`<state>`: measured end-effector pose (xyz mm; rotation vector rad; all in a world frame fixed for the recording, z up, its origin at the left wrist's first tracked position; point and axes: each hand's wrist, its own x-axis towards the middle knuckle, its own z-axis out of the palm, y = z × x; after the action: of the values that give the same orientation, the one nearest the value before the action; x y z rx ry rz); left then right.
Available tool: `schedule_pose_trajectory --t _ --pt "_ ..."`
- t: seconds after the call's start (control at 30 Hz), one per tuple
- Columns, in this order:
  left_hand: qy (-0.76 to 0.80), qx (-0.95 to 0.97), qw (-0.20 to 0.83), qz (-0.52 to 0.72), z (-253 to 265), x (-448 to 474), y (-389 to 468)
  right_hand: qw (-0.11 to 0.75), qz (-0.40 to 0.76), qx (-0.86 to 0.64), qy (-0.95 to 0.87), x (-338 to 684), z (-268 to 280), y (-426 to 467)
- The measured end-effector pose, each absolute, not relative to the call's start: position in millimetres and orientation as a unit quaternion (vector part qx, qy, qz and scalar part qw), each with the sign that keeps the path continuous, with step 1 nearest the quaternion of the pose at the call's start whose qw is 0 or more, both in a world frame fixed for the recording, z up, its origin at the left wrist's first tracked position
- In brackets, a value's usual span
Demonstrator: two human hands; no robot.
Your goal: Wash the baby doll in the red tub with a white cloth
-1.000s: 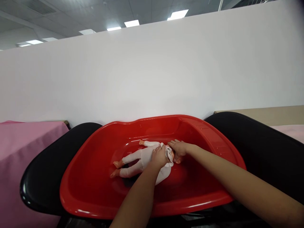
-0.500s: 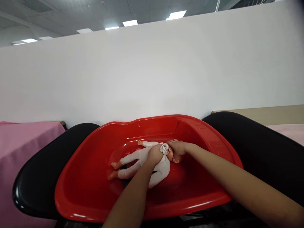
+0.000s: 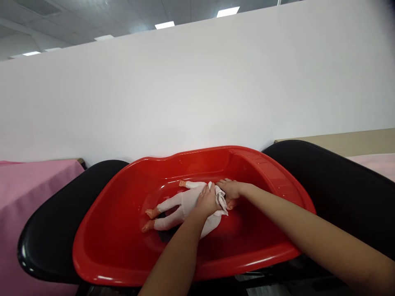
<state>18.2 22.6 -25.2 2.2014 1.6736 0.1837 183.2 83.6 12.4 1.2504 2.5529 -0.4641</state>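
Note:
A baby doll in white clothes lies on its back inside a red baby bathtub, its bare feet towards the left. My left hand is over the doll's upper chest, closed on a white cloth that hangs loose by the doll's face. My right hand cups the doll's head from the far side, fingers bent around it. Both hands and the cloth cover most of the head. My left forearm hides the doll's near arm in part.
Black rounded panels flank the tub on the left and right. A pink-covered surface stands at the far left, a wooden-edged one at the right. Behind the tub rises a white partition.
My left hand has moved slightly right and turned, its fingers showing more. The cloth, bunched before, now hangs looser over the doll's face. My right hand stays on the head.

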Motion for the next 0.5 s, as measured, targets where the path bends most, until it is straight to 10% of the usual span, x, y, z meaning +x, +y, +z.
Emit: schedule_pose_trajectory --t 0.5 --pt "0.615 0.775 0.131 0.054 -3.8 6.4 22.7 0.122 -0.186 0.459 0.86 185.2 26.3 77.2"
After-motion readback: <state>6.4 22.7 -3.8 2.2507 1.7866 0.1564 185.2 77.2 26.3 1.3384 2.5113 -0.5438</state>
